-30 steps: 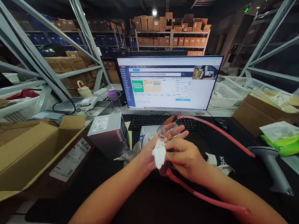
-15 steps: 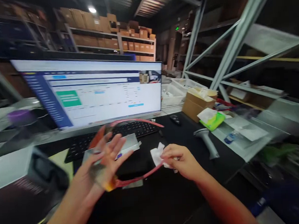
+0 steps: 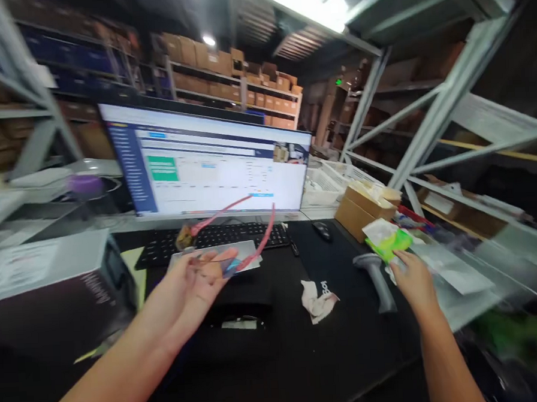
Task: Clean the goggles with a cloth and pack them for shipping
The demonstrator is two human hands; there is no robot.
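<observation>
My left hand [image 3: 198, 282] is closed around a pair of glasses with thin pink-red temples [image 3: 264, 237], whose ends point up and away toward the monitor. Fingers cover part of the lenses. Behind that hand, a flat silvery card or box [image 3: 248, 253] lies by the keyboard [image 3: 216, 235]. My right hand [image 3: 414, 280] is at the right, fingers stretched out at the near edge of a green and white tissue pack [image 3: 390, 239]. Whether it grips the pack does not show clearly. A crumpled white tissue [image 3: 317, 301] lies on the black mat between my hands.
A grey barcode scanner [image 3: 377, 279] lies left of my right hand, with a mouse [image 3: 322, 230] farther back. The monitor [image 3: 213, 174] stands behind the keyboard. A cardboard box [image 3: 363, 208] is at back right, a dark box [image 3: 61, 290] at left. A black case [image 3: 240, 301] sits in front.
My right hand has let go of the crumpled tissue and moved right to the green pack. My left hand has closed on the glasses and turned them, temples now upward. The camera view has shifted.
</observation>
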